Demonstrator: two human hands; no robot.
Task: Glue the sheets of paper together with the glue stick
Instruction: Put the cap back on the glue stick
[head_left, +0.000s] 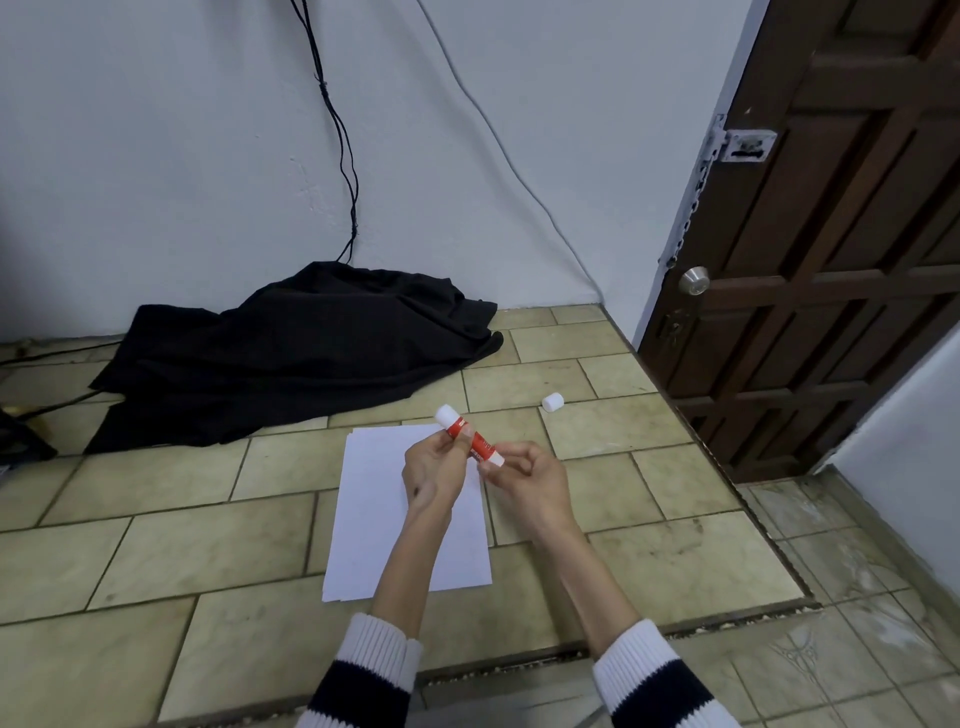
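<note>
A stack of white paper sheets (374, 519) lies flat on the tiled floor in front of me. Above its far end I hold a red and white glue stick (470, 435), tilted with its white tip up to the left. My left hand (434, 470) pinches the red barrel near the middle. My right hand (527, 480) grips the white base end with thumb and fingertips. The stick's white cap (552, 402) lies on the floor to the right, beyond the paper.
A crumpled black cloth (291, 353) lies on the floor against the wall, left of the paper. Cables (343, 130) hang down the wall behind it. A dark wooden door (831, 234) stands at the right. A floor step edge (748, 499) runs along the right.
</note>
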